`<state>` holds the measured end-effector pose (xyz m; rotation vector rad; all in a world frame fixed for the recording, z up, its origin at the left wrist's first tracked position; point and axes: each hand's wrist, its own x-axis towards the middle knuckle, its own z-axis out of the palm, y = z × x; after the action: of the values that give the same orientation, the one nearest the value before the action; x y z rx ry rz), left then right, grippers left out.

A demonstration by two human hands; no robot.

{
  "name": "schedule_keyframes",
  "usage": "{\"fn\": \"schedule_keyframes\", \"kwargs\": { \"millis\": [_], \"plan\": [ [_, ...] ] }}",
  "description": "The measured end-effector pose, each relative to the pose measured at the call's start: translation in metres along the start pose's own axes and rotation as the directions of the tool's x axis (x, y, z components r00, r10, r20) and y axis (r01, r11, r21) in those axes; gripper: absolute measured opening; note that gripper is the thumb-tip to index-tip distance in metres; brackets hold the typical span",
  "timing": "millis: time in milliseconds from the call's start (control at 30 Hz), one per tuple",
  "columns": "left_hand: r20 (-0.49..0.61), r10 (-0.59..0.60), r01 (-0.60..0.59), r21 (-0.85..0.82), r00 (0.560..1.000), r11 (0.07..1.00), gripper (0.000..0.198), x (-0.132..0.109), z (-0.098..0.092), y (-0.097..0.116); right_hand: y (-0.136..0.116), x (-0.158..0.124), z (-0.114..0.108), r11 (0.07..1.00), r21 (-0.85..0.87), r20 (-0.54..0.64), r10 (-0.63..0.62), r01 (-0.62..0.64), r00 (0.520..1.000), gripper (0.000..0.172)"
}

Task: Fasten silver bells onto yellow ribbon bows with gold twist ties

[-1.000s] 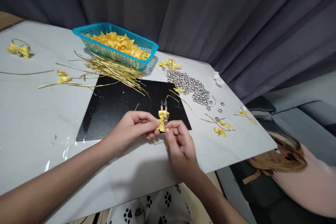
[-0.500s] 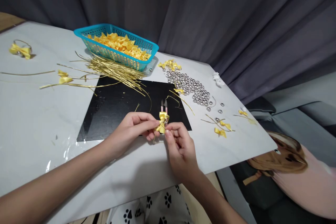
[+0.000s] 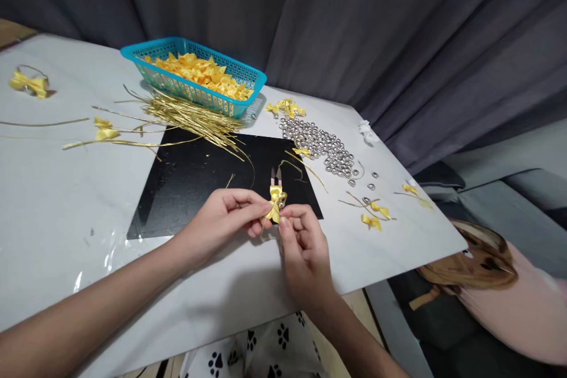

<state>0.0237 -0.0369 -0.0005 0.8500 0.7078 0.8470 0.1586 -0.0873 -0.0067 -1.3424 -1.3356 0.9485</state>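
Observation:
Between my two hands is a small yellow ribbon bow [image 3: 275,196], with gold wire at its middle and something silvery at its right side. My left hand [image 3: 241,211] pinches the bow from the left, thumb on top. My right hand [image 3: 305,245] is closed at the bow's lower right edge, thumb against forefinger; whether ribbon or wire end lies in that pinch is hard to see. Just beyond the bow, a pair of thread snips [image 3: 276,175] lies on the black mat [image 3: 186,189], blades pointing away and handles partly covered by the bow.
A blue basket [image 3: 195,87] full of yellow bows stands at the back, with a bundle of gold wires [image 3: 195,118] before it. Silver beads [image 3: 319,144] are spread to the right. Loose bows with wire [image 3: 372,221] lie near the right edge, and a wired bow [image 3: 29,84] far left.
The bow has turned slightly between my fingers, and the silvery piece shows more at its right. Both hands stay nearly in place; the view has shifted a little.

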Motion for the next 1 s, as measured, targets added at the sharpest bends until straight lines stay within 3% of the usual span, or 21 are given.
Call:
{"fn": "schedule_keyframes", "kwargs": {
  "millis": [167,667,1000],
  "plan": [
    [0.024,0.028,-0.028,0.001,0.999,1.0,0.013,-0.001,0.0,-0.001,0.003,-0.001,-0.001,1.0,0.014,0.006,0.001,-0.001,1.0,0.009],
    [-0.067,0.052,-0.043,0.124,0.996,0.991,0.015,-0.002,0.006,0.004,0.0,-0.004,0.005,0.994,0.108,0.0,0.018,-0.018,1.0,0.009],
    [-0.08,0.046,-0.036,0.118,0.996,0.992,0.015,-0.006,0.008,0.004,-0.002,-0.004,0.012,0.978,0.208,-0.033,0.026,-0.019,0.999,0.008]
  ]
}}
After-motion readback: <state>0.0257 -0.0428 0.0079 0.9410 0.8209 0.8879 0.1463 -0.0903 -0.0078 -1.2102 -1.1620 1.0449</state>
